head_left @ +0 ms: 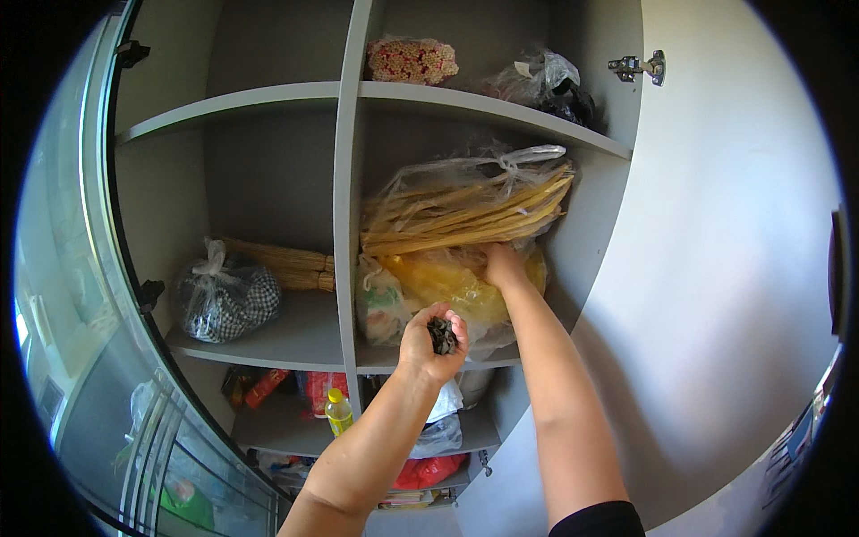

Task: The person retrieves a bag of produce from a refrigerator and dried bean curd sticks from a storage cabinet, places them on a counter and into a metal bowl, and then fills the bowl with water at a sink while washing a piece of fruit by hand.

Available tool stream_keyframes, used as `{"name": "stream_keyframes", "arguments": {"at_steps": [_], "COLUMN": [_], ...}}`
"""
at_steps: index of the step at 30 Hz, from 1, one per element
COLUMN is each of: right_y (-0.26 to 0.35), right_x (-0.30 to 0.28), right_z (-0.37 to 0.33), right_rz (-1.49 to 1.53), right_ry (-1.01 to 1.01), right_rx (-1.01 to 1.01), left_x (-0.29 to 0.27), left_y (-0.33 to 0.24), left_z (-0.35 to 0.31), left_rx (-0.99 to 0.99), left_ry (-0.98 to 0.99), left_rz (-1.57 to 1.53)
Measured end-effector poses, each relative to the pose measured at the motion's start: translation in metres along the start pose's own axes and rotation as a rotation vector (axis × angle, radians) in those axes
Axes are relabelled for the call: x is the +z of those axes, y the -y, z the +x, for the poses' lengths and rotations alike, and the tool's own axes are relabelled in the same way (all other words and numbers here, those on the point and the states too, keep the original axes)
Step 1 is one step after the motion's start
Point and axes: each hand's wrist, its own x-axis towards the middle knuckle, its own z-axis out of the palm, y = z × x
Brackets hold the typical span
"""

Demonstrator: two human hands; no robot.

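Observation:
My left hand (433,342) is cupped, palm up, in front of the middle right shelf. In its palm sits a handful of small dark dried pieces (442,336), with the fingers curled around them. Deep in the same compartment, my right hand (504,266) reaches beneath a clear tied bag of long yellow dried sticks (474,210), which look like dried tofu sticks. Its fingers are hidden by the bags, so their grip does not show. Under it lies a yellow plastic bag (456,288). A white and green plastic bag (381,302) rests to the left.
Left of the upright divider (347,179) are a bag of black-and-white checked stuff (228,300) and a straw broom head (286,264). A yellow-capped bottle (338,412) stands lower down. An open white door (716,224) flanks the right, a glass door (80,295) the left.

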Motion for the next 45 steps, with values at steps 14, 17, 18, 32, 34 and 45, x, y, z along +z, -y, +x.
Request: {"name": "stream_keyframes", "arguments": {"at_steps": [14,17,18,32,34,45], "right_y": [-0.01,0.0,0.01,0.05,0.052,0.026], "right_x": [-0.065,-0.089,-0.101,-0.065,-0.069,-0.062], "right_z": [-0.034,-0.019,-0.016,0.018,0.015,0.013], "right_rz": [0.415,0.727,0.766,0.96,0.88,0.981], "right_ry": [-0.197,0.189,0.319,-0.2,-0.13,-0.733], "right_rx": [-0.074,0.024,0.1,0.586,0.607,0.696], "left_x": [-0.014,-0.016,-0.02,0.035,0.054,0.051], "left_y": [-0.008,-0.009,-0.011,-0.031,-0.042,-0.058], "left_z": [-0.028,-0.029,-0.03,-0.004,0.022,0.097], "left_rx": [0.041,0.048,0.054,0.085,0.136,0.263], "left_ry": [0.069,0.072,0.071,0.126,0.091,-0.088], "left_rz": [0.054,0.059,0.057,0.083,0.015,-0.007]}}
